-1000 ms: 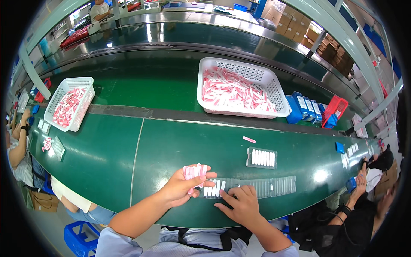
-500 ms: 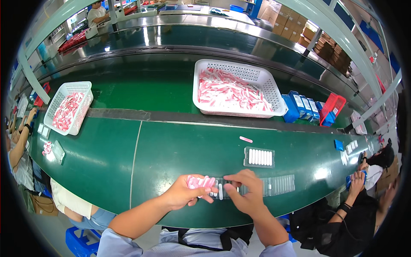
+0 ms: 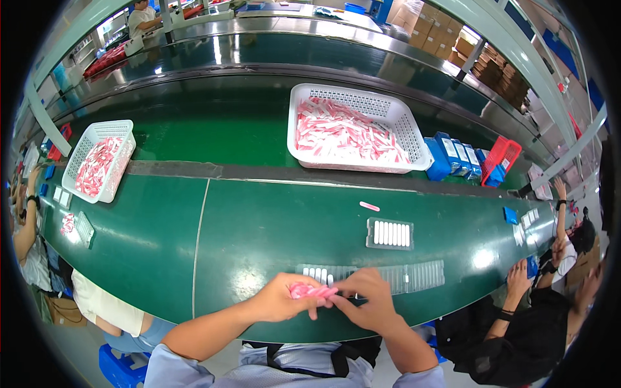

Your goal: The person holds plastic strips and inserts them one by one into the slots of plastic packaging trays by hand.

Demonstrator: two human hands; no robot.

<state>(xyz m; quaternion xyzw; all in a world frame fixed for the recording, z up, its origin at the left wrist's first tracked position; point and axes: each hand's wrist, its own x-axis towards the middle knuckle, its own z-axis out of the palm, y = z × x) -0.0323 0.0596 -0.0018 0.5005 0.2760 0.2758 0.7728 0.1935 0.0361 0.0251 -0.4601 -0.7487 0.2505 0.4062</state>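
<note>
My left hand (image 3: pixel 278 299) is closed round a bunch of small flat pink-and-white sticks (image 3: pixel 306 291), whose ends fan out to the right. My right hand (image 3: pixel 367 296) pinches with thumb and fingertips at the end of one stick in that bunch. Just beyond both hands lies a long clear plastic tray (image 3: pixel 424 277) with narrow slots. White pieces (image 3: pixel 318 275) fill several slots at its left end; my right fingers hide part of its middle. Farther off sits a smaller clear tray (image 3: pixel 390 245) with a row of white pieces, and one loose pink stick (image 3: pixel 369 206) beyond it.
A large white basket (image 3: pixel 414 163) of pink-and-white sticks stands at the back, beside blue boxes (image 3: pixel 446 155) and a red basket (image 3: pixel 501 159). Another white basket (image 3: pixel 129 145) stands left. Co-workers' hands (image 3: pixel 518 279) are at the right, and another co-worker's arm (image 3: pixel 29 216) at the left.
My right hand has come down and left from over the tray to the bunch. My left hand has moved slightly nearer me, uncovering white pieces at the tray's left end.
</note>
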